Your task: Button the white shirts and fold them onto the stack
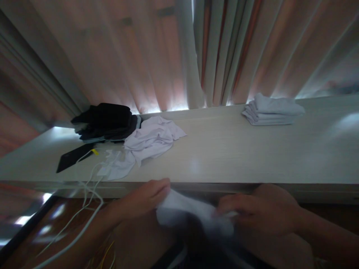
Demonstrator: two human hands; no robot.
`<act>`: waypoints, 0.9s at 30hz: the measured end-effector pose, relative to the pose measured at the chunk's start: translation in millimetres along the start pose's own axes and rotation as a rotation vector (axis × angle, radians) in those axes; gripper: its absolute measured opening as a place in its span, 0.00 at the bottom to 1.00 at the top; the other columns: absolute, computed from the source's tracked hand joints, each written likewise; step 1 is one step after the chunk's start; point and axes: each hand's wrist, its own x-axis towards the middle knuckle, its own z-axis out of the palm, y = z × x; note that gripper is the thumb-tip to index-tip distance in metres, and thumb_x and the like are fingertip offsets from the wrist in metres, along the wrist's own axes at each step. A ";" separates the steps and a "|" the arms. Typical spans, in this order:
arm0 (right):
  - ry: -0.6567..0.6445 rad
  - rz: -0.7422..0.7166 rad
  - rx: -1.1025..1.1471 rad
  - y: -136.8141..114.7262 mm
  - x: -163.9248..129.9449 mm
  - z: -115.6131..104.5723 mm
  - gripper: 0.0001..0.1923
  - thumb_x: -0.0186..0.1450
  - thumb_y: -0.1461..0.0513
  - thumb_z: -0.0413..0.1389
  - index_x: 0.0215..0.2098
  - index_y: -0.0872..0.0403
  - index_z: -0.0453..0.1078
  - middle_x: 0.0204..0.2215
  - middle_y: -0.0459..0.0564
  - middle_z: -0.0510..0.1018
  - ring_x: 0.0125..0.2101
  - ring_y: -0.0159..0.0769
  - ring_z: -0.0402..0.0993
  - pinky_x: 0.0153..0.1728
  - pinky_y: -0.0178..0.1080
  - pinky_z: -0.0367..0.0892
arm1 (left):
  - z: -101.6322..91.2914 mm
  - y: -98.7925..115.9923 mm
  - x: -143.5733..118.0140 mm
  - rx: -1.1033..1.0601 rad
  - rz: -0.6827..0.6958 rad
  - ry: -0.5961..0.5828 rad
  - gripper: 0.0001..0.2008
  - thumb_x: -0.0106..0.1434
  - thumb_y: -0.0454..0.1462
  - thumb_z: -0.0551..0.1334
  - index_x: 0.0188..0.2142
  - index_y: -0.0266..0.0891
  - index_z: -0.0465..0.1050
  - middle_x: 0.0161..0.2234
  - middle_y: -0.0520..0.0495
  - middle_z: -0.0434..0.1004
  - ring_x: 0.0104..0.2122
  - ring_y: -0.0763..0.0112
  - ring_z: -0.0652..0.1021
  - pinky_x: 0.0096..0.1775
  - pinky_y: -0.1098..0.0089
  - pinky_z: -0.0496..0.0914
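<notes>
Holding the white cloth point(193, 207) by two ends seems to me the present step. From my remote seat, I see the left hand point(151, 194) gripping its left part and the right hand point(252, 213) its right, at the near side of the table point(213, 157). Next move calls, I judge, for even tension.
</notes>
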 end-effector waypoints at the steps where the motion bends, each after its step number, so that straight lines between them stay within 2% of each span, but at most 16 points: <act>1: -0.067 -0.022 0.116 -0.7 1.4 -0.3 0.18 0.66 0.61 0.55 0.54 0.41 0.74 0.47 0.43 0.80 0.39 0.36 0.78 0.41 0.36 0.69 | -2.5 6.1 -2.4 0.033 0.005 -0.004 0.18 0.72 0.49 0.47 0.36 0.42 0.67 0.35 0.50 0.74 0.35 0.68 0.73 0.38 0.69 0.65; 3: -0.168 -0.066 0.330 -0.1 5.8 2.9 0.18 0.69 0.58 0.54 0.56 0.47 0.74 0.48 0.49 0.78 0.45 0.38 0.76 0.47 0.37 0.68 | -7.8 17.8 -7.3 0.094 0.036 -0.024 0.18 0.71 0.50 0.50 0.35 0.42 0.68 0.35 0.50 0.75 0.35 0.68 0.72 0.37 0.70 0.65; 6: -0.188 -0.126 0.455 6.3 15.4 19.1 0.19 0.73 0.54 0.48 0.53 0.53 0.75 0.44 0.52 0.78 0.45 0.38 0.75 0.46 0.38 0.68 | -13.8 31.5 -14.7 0.154 0.103 -0.035 0.18 0.71 0.50 0.50 0.36 0.41 0.69 0.36 0.49 0.75 0.35 0.67 0.72 0.38 0.69 0.65; 8: -0.142 -0.134 0.485 11.2 23.3 35.5 0.19 0.73 0.54 0.48 0.46 0.55 0.76 0.40 0.53 0.78 0.41 0.37 0.75 0.44 0.39 0.68 | -15.7 36.9 -18.5 0.184 0.138 -0.040 0.18 0.71 0.49 0.50 0.36 0.41 0.69 0.36 0.49 0.75 0.35 0.68 0.72 0.37 0.69 0.65; 10: -0.049 -0.093 0.469 13.8 32.2 52.3 0.15 0.71 0.55 0.51 0.41 0.57 0.74 0.36 0.51 0.77 0.37 0.36 0.73 0.40 0.38 0.68 | -16.7 39.7 -20.8 0.210 0.163 -0.046 0.17 0.71 0.49 0.51 0.36 0.42 0.70 0.35 0.50 0.75 0.34 0.68 0.73 0.37 0.69 0.64; 12: 0.014 -0.045 0.426 13.1 42.0 66.6 0.11 0.67 0.57 0.56 0.43 0.56 0.71 0.35 0.49 0.75 0.34 0.34 0.71 0.37 0.36 0.67 | -17.7 41.4 -22.1 0.238 0.164 -0.043 0.17 0.71 0.49 0.52 0.36 0.42 0.70 0.35 0.50 0.75 0.34 0.68 0.73 0.36 0.69 0.64; 13: 0.033 -0.047 0.402 11.8 47.3 72.6 0.13 0.66 0.58 0.58 0.46 0.55 0.70 0.35 0.48 0.75 0.34 0.34 0.70 0.37 0.36 0.66 | -18.4 42.4 -22.5 0.254 0.155 -0.036 0.16 0.71 0.49 0.52 0.36 0.42 0.70 0.35 0.50 0.75 0.35 0.68 0.73 0.35 0.69 0.64; 15: 0.061 -0.118 0.342 7.7 58.1 82.3 0.18 0.64 0.57 0.60 0.52 0.52 0.69 0.38 0.48 0.75 0.36 0.35 0.70 0.40 0.37 0.66 | -20.5 45.1 -23.7 0.287 0.134 -0.023 0.15 0.70 0.49 0.53 0.37 0.43 0.70 0.35 0.50 0.75 0.34 0.68 0.72 0.35 0.69 0.64; 18: 0.143 -0.218 0.250 0.6 73.8 95.7 0.16 0.64 0.57 0.60 0.49 0.51 0.72 0.44 0.51 0.74 0.43 0.39 0.70 0.46 0.40 0.65 | -23.4 49.0 -26.7 0.322 0.115 -0.017 0.12 0.69 0.47 0.54 0.38 0.43 0.70 0.36 0.50 0.75 0.35 0.67 0.72 0.36 0.69 0.64; 20: 0.170 -0.191 0.235 -3.0 82.3 106.2 0.13 0.65 0.59 0.58 0.47 0.52 0.73 0.45 0.53 0.75 0.45 0.40 0.70 0.48 0.41 0.65 | -24.1 49.0 -28.8 0.332 0.107 -0.018 0.10 0.69 0.45 0.55 0.38 0.44 0.70 0.37 0.50 0.75 0.35 0.67 0.73 0.36 0.69 0.65; 23: 0.177 -0.076 0.248 -3.4 90.3 123.4 0.17 0.62 0.66 0.55 0.49 0.52 0.73 0.46 0.53 0.77 0.46 0.40 0.73 0.48 0.39 0.66 | -23.9 43.6 -31.0 0.365 0.071 -0.005 0.09 0.68 0.44 0.55 0.38 0.45 0.70 0.37 0.50 0.75 0.35 0.67 0.73 0.36 0.68 0.64; 25: 0.172 0.006 0.274 1.5 92.5 131.9 0.18 0.62 0.68 0.53 0.48 0.52 0.74 0.45 0.52 0.79 0.44 0.39 0.75 0.46 0.38 0.67 | -24.6 38.6 -31.3 0.407 0.029 0.016 0.09 0.68 0.44 0.55 0.37 0.45 0.70 0.36 0.50 0.75 0.35 0.66 0.73 0.36 0.68 0.64; 27: 0.174 0.084 0.280 10.7 92.7 134.7 0.14 0.65 0.67 0.50 0.44 0.54 0.75 0.41 0.52 0.80 0.40 0.38 0.76 0.43 0.37 0.68 | -27.1 34.2 -30.8 0.456 -0.007 0.039 0.10 0.68 0.45 0.55 0.36 0.45 0.70 0.35 0.50 0.75 0.34 0.65 0.73 0.35 0.67 0.63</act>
